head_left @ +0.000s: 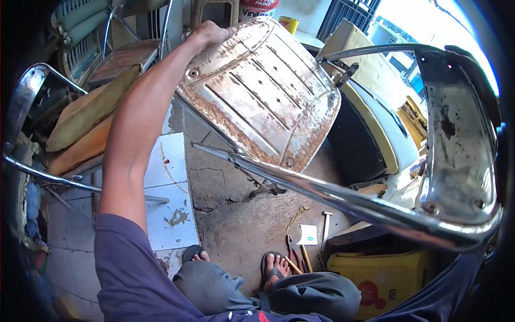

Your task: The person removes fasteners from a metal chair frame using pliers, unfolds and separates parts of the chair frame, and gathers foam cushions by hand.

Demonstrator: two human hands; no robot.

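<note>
A metal chair frame is held up, tilted, in front of me. Its worn, rust-stained seat panel (pixel 263 94) has several long slots. A chrome tube (pixel 343 196) runs from the seat to the scuffed metal backrest (pixel 458 134) at the right. My left hand (pixel 211 34) is closed over the upper left edge of the seat panel, its fingertips partly hidden. Of my right arm only the dark sleeve (pixel 448 287) shows at the lower right; the hand itself is out of sight.
Pliers (pixel 292 249), a hammer (pixel 325 231) and a white card (pixel 308 234) lie on the floor by my feet. A yellow crate (pixel 375 265) stands lower right. Loose cushions (pixel 91 110) and another chair (pixel 126 59) crowd the left; padded pieces (pixel 370 129) lean at right.
</note>
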